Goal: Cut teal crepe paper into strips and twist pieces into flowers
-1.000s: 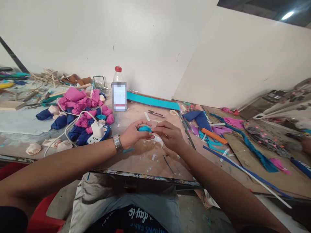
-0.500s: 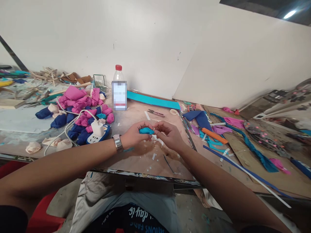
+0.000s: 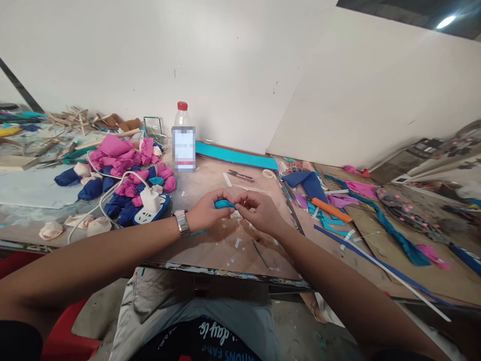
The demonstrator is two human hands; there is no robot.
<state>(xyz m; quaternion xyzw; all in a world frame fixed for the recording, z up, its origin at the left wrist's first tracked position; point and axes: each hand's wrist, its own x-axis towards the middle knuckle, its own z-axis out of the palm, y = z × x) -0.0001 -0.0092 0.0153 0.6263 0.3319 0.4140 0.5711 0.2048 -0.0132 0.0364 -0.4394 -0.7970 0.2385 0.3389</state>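
Note:
A small teal roll of cloth or crepe paper (image 3: 224,204) sits in my left hand (image 3: 209,210), whose thumb and fingers curl round it. The thumb and forefinger of my right hand (image 3: 257,210) pinch at the roll's right end; the fingertips of both hands nearly meet there. Below the hands, white scraps (image 3: 237,243) and a thin dark strip (image 3: 260,254) lie on the brown tabletop (image 3: 210,255). How the roll's hidden side looks cannot be seen.
At left is a heap of pink, navy and cream rosettes (image 3: 120,160) with a power strip (image 3: 152,210) and white cable. Behind stand a red-capped bottle (image 3: 183,143) and a turquoise strip (image 3: 236,155). An orange-handled cutter (image 3: 330,209) and cloth scraps lie right.
My right fingers have drawn slightly left, closer to my left hand, and pinch tighter at the roll's end. The roll stays in my left hand.

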